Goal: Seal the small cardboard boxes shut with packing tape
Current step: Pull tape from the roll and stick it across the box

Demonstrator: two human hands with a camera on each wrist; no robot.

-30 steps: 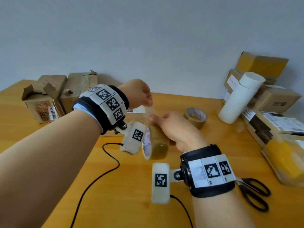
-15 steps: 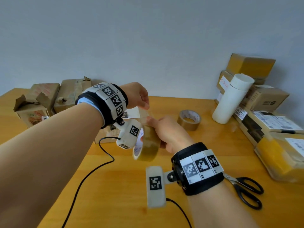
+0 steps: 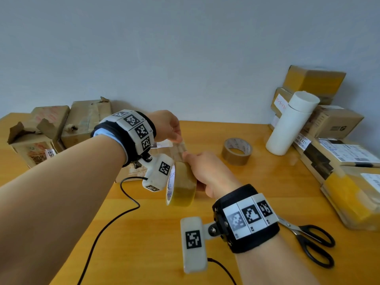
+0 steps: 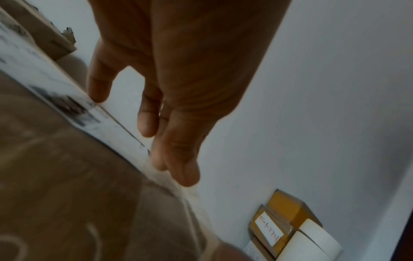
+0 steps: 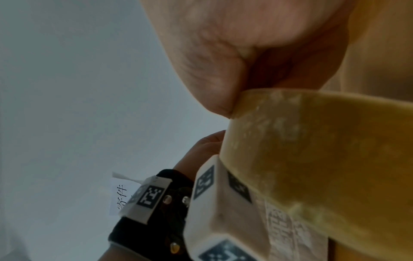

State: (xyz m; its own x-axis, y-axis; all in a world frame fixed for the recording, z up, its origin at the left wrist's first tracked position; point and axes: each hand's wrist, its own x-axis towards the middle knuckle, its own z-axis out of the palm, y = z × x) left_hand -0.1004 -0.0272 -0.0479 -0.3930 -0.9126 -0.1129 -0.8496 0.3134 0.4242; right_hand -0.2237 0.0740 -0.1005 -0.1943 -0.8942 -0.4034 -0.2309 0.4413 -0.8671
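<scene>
Packing tape roll point(image 3: 181, 185): held in the air above the middle of the tabletop point(image 3: 160, 239), edge-on to the head camera, not resting on anything. Right hand point(image 3: 207, 173) grasps it, fingers curled round the outer band, thumb on top. Left hand point(image 3: 167, 126) pinches the free end of the tape strip point(image 3: 178, 150) between thumb and fingertips and holds it up and away from the roll; a short length is drawn out between the two hands.

Look of the roll: thick, yellowish-brown and translucent, white printed core showing on its left face. The drawn strip is clear and faintly wrinkled.

Small cardboard box point(image 3: 131, 171) lies just under the left wrist, toward the left of the tabletop, mostly hidden by the arm; whether its flaps are down cannot be told.

Risks, as judgement:
- The strip is unsupported between the hands; slack would let it fold back and stick to itself.
- The pinch is narrow and at the very end; a slip would snap the end back onto the roll.
- An uneven pull could split the film lengthwise.
- The left wrist camera point(image 3: 158, 174) hangs close beside the roll and could catch the sticky side.

Elsewhere: opened boxes point(image 3: 41, 134) at the far left corner, a brown tape roll point(image 3: 236, 151) and white tube point(image 3: 292, 126) toward the far right, stacked boxes point(image 3: 314, 81) behind, scissors point(image 3: 310, 241) at the near right.
</scene>
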